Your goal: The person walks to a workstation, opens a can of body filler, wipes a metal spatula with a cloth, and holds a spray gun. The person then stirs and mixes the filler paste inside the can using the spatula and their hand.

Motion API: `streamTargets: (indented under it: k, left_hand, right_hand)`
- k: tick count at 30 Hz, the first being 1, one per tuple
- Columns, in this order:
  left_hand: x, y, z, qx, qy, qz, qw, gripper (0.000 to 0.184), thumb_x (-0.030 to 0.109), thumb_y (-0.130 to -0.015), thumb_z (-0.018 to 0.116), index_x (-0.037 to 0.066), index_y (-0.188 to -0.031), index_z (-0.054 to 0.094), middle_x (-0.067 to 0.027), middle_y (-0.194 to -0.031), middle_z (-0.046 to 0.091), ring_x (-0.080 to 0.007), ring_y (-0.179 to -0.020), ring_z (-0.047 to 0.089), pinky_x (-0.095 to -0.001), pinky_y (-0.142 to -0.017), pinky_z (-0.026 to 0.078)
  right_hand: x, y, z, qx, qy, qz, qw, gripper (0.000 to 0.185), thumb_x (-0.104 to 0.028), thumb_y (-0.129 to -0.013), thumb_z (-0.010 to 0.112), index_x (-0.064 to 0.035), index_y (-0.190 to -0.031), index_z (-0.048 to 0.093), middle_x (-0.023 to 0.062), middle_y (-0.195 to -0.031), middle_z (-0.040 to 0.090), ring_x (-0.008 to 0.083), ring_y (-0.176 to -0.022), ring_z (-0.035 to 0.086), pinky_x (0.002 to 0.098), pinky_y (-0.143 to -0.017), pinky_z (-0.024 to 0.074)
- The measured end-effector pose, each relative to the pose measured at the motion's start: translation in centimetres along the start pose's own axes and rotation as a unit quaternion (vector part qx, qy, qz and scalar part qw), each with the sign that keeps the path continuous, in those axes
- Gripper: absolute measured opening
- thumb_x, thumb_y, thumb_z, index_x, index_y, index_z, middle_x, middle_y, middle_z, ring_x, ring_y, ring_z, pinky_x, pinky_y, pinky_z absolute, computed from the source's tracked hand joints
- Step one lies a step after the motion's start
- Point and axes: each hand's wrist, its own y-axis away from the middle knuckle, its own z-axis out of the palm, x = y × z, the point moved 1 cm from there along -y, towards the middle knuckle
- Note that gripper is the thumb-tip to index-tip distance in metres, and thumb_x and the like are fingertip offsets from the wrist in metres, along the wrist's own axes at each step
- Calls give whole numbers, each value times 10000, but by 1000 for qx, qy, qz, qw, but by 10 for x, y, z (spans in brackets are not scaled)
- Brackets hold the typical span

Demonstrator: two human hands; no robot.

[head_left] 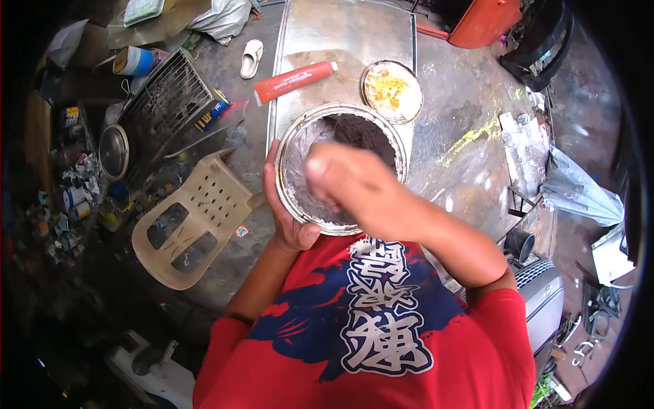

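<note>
A round metal can, lined with thick grey paste, sits close against my chest at the table's near end. My left hand grips its outer left side, thumb toward me near the rim. Over the can's mouth, my right hand is closed in a fist, slightly blurred. Whatever it may hold is hidden by the fist. Beyond the can lies a red tube with a white cap. To its right is a round lid smeared with orange-yellow residue.
A metal-topped table extends ahead. On the left are a beige plastic chair, a dark grille crate, a white clog and scattered cans. Grey plastic sheeting and a red panel are at right.
</note>
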Motion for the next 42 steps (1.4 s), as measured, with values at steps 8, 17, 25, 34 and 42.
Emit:
streamTargets:
  k: [8, 17, 25, 34, 42]
  left_hand:
    - [-3, -15, -1, -12, -91, 96, 991, 1012, 655, -939, 523, 88, -1613, 24, -364, -1587, 92, -484, -1454, 284, -573, -1149, 356]
    - [-7, -6, -4, -12, -99, 104, 990, 1029, 689, -922, 515, 79, -1611, 54, -363, -1572, 150, -479, -1432, 313, -562, -1146, 349]
    - [-5, -16, -1, -24, -62, 111, 992, 1028, 639, -926, 554, 107, -1622, 15, -357, -1595, 96, -492, -1455, 276, -569, -1152, 345]
    - [-5, -15, 1, -22, -44, 113, 992, 1035, 616, -921, 587, 134, -1623, -1, -333, -1619, 48, -487, -1469, 251, -584, -1162, 327]
    - [-6, -16, 3, -9, -45, 103, 994, 1021, 638, -934, 553, 98, -1616, 19, -332, -1615, 64, -476, -1465, 262, -572, -1171, 314]
  right_hand:
    - [-76, 14, -4, 65, -127, -47, 989, 515, -465, -1083, 365, -41, -802, 449, 61, -631, 434, 120, -535, 345, 274, -520, 323]
    - [-15, -3, -3, 48, 22, -6, 999, 458, -403, -1092, 356, -65, -793, 427, 31, -677, 433, 130, -587, 389, 285, -544, 330]
    - [-48, 5, -18, 67, -55, -67, 994, 456, -414, -1106, 322, -60, -838, 427, 38, -652, 412, 125, -557, 369, 287, -581, 403]
    - [15, 1, 1, 163, -128, -1, 978, 428, -378, -1119, 327, -51, -870, 443, 50, -690, 431, 139, -595, 416, 300, -642, 450]
    - [-67, 9, -18, 127, -76, -62, 987, 531, -481, -1100, 301, -58, -812, 441, 32, -598, 403, 107, -487, 339, 274, -489, 360]
